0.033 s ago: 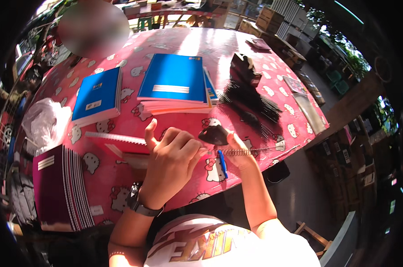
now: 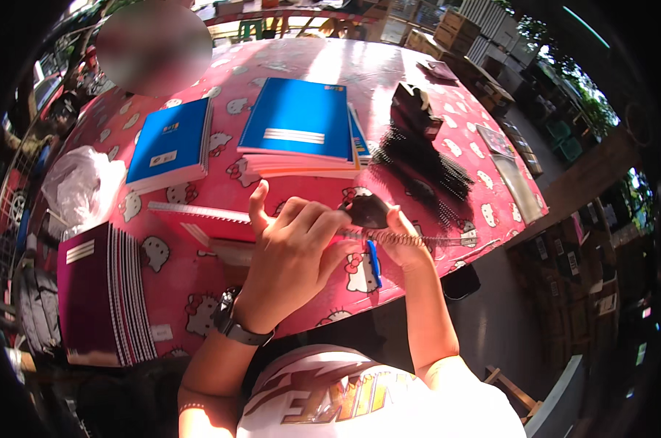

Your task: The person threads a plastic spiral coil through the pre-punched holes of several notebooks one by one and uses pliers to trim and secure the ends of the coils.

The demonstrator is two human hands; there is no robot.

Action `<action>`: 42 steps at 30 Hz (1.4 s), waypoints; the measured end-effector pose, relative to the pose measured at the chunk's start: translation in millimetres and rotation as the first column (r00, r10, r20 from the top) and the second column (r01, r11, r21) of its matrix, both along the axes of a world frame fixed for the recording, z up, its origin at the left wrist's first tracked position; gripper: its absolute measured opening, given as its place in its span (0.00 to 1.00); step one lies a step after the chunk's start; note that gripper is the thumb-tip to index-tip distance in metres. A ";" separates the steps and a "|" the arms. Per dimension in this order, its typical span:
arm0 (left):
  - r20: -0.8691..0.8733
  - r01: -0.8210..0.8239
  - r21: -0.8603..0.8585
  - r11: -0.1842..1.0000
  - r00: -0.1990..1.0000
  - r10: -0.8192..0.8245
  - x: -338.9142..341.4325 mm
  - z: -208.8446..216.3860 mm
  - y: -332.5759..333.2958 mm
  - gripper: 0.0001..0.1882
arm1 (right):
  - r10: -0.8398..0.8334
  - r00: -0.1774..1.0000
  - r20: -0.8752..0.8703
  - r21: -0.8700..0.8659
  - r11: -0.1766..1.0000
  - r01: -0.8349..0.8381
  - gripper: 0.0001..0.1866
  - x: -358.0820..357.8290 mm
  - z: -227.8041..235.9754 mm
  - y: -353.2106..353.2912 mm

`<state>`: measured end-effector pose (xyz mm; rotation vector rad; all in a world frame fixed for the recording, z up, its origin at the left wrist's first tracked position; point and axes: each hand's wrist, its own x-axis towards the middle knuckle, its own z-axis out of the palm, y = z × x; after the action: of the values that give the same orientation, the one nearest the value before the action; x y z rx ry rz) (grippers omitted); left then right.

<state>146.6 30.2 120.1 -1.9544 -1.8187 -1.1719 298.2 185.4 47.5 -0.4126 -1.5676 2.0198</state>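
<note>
A person in a white shirt [image 2: 455, 409] sits or stands at the lower edge, with a dark watch [image 2: 248, 335] on the left wrist. The left hand [image 2: 294, 244], in the middle of the frame, is palm down, half curled; its little finger sticks up, and its thumb and forefinger come close together at the left end of a dark wire coil [image 2: 383, 236]. The right hand [image 2: 407, 248], just right of centre, is partly closed about the coil, thumb upward. A dark patch beside that thumb may be shaded fingers or some object; the view does not settle it.

The coil's long axis runs left to right, nearly level, its free end pointing to the right of the frame above the tablecloth. A blue pen [image 2: 374, 264] lies just below it. The pink notebook [image 2: 228, 225] lies left of centre, its holed edge slanting gently down toward the left hand, which hides its right part.

A purple notebook stack [image 2: 86, 296] fills the lower left. Farther back are a clear plastic bag [image 2: 82, 186], two piles of blue notebooks [image 2: 297, 117] and a heap of black coils [image 2: 429, 168] on the pink tablecloth [image 2: 272, 58]. Wooden crates [image 2: 455, 31] stand at upper right.
</note>
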 end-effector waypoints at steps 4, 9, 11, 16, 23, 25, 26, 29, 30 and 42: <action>-0.065 -0.268 -0.001 0.963 0.961 0.268 -23.9 -8.8 -13.9 0.18 | 0.372 0.864 -0.340 0.104 0.928 -0.359 0.50 -5.2 53.0 0.9; -0.038 -0.265 0.028 0.964 0.963 0.266 -28.5 -10.0 -14.4 0.18 | 0.110 0.920 0.377 0.397 0.878 -0.268 0.37 -14.7 68.0 11.8; -0.042 -0.286 0.027 0.958 0.957 0.287 -29.7 -9.1 -17.6 0.19 | 0.257 0.965 -0.042 0.353 0.908 -0.226 0.37 -18.0 74.5 8.8; -0.003 -0.236 0.056 0.970 0.972 0.237 -27.3 -11.0 -14.6 0.19 | 0.065 0.847 0.528 0.475 0.804 -0.357 0.43 -27.2 84.5 15.4; 0.003 -0.272 0.118 0.955 0.962 0.274 -29.2 -18.0 -12.7 0.18 | 0.095 0.873 0.479 0.538 0.753 -0.378 0.34 -45.6 95.0 14.0; 0.007 -0.266 0.145 0.953 0.964 0.268 -26.3 -18.4 -12.0 0.18 | 0.291 0.935 0.200 0.469 0.810 -0.353 0.35 -40.8 98.1 10.8; 0.015 -0.243 0.149 0.959 0.970 0.243 -24.0 -19.3 -11.7 0.19 | 0.430 0.902 -0.033 0.376 0.841 -0.388 0.36 -40.5 95.1 2.7; 0.021 -0.262 0.093 0.961 0.965 0.261 -29.0 -19.4 -15.7 0.21 | 0.160 0.867 0.473 0.531 0.733 -0.425 0.36 -55.7 89.4 11.8; 0.028 -0.291 0.086 0.953 0.957 0.289 -32.3 -18.7 -16.9 0.22 | -0.064 0.805 0.589 0.662 0.609 -0.436 0.35 -62.5 82.6 22.8; 0.055 -0.308 0.114 0.944 0.951 0.304 -51.3 -16.6 -25.1 0.20 | 0.438 0.875 0.207 0.383 0.787 -0.484 0.30 -75.0 89.6 0.9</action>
<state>95.3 5.1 103.6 -1.5250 -1.9328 -1.1899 223.2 186.3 137.0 0.0490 -2.2917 1.9199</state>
